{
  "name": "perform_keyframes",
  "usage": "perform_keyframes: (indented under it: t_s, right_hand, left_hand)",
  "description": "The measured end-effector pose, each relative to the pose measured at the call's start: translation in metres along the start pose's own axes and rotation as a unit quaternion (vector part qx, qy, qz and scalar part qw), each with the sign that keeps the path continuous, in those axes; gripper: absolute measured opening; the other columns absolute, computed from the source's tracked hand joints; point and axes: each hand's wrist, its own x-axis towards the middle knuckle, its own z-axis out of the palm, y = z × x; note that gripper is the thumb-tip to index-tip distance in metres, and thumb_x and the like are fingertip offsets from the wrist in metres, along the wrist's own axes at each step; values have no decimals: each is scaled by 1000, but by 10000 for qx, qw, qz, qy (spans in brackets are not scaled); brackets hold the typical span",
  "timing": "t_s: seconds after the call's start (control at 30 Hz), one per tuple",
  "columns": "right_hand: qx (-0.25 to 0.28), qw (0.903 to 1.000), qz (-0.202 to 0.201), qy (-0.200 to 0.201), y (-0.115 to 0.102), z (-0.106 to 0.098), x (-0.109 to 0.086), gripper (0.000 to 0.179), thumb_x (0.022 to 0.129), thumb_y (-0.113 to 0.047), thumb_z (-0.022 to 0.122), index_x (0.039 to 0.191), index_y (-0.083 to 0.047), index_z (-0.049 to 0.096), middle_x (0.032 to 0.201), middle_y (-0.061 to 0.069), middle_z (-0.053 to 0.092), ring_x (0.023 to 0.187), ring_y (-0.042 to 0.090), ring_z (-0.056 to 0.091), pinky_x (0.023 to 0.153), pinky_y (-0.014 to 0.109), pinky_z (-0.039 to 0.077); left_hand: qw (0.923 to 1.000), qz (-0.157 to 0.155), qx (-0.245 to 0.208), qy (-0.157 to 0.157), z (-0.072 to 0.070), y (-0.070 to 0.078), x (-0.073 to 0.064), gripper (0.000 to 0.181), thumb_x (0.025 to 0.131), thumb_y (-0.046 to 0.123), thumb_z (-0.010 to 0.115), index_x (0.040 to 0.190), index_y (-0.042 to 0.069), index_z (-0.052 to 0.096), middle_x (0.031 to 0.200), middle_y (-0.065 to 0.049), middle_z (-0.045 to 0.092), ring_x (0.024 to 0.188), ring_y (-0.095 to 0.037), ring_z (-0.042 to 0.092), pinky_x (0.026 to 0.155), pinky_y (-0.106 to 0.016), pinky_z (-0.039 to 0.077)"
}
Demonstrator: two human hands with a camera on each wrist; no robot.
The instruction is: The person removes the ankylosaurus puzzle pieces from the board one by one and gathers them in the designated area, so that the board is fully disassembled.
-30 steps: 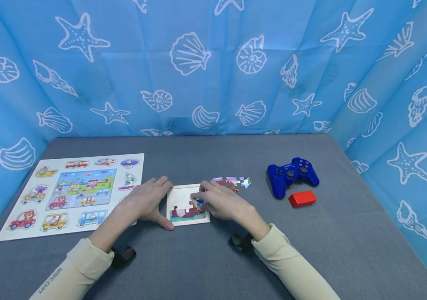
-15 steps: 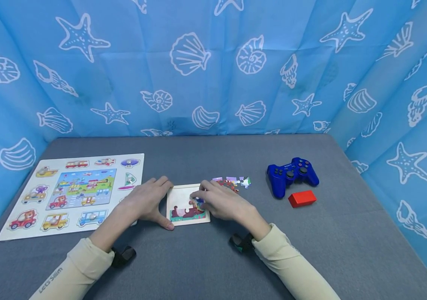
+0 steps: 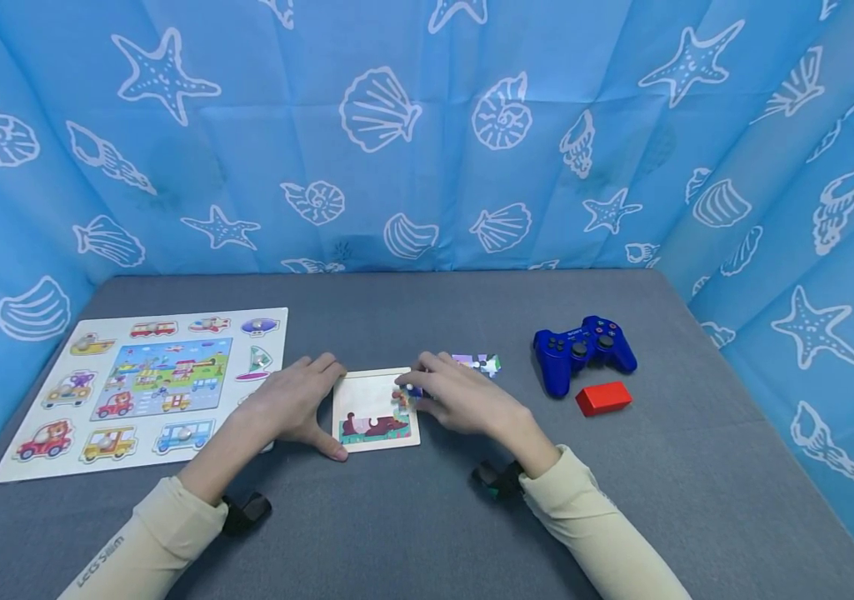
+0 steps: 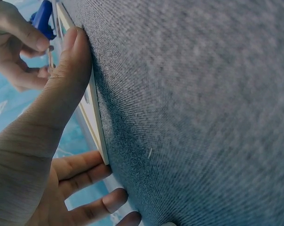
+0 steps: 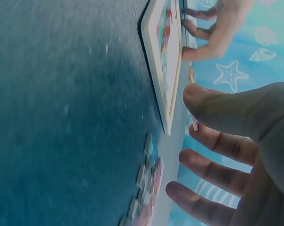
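Observation:
A small wooden jigsaw tray (image 3: 367, 387) lies on the table, with joined pieces (image 3: 374, 427) showing a brown animal along its near side. My left hand (image 3: 293, 400) holds the tray's left side, thumb at the near corner and fingers at the far one. Between the thumb and index finger of my right hand (image 3: 464, 396) is a puzzle piece (image 3: 401, 400), raised at the tray's right side. In the right wrist view this piece (image 5: 193, 123) appears edge-on, clear of the tray. Loose pieces (image 3: 485, 363) lie just beyond my right hand, which partly hides them.
A large white peg puzzle board (image 3: 37, 450) with vehicle pieces lies at the left, under the left forearm. To the right are a blue game controller (image 3: 580, 350) and a red block (image 3: 604, 398). A blue shell-patterned curtain (image 3: 427, 150) hangs behind the table.
My right hand has moved a little to the right, and the piece in its fingers has come away from over the joined pieces. The left hand and tray have stayed put.

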Motion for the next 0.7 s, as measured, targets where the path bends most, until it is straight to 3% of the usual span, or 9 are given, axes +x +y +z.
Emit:
perform_keyframes:
  t_s: [0.3,0.7]
  right_hand:
    - [49,9998,58,171,14,-5,-15,36,97,-13,69,133,-12,67,116,7,64,94,17,54,79,31,47]
    - [120,9977,657,79,33,-14,-33,39,98,-13,68,137,-17,65,117,8,62,98,19,54,81,34,50]
  left_hand:
    - [10000,24,-47,30,0,0,0,112,62,71,87,145,5,52,137,-11,56,115,-29,57,98,-51,53]
    - [10000,41,-28,54,1,0,-1,112,61,71,87,144,5,52,137,-11,56,115,-29,57,98,-52,53]
